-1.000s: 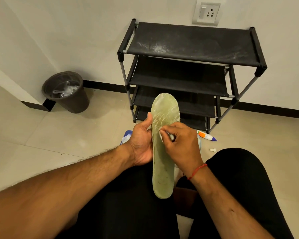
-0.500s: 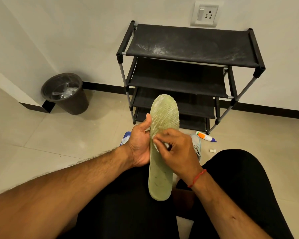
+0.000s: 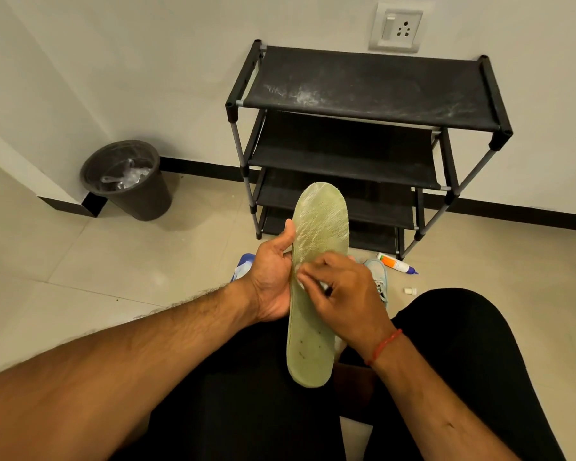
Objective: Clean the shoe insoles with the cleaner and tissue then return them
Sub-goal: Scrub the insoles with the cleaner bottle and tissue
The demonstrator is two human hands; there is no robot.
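The left hand [image 3: 273,281] gripped the long pale-green foam insole [image 3: 321,224] by its 9 o'clock edge, toe toward 12. The right hand [image 3: 350,294] pinched a small white tissue wad [image 3: 301,281] against its middle. Beige floor tiles [image 3: 80,277] spread out at 9 o'clock, with a black fabric-shelved shoe rack [image 3: 363,94] at 12.

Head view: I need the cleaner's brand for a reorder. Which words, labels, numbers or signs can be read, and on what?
No text can be read.
Cleaner bottle: orange label, print too small and blurred to read.
Insole: no print shows.
Wall socket: no legible markings.
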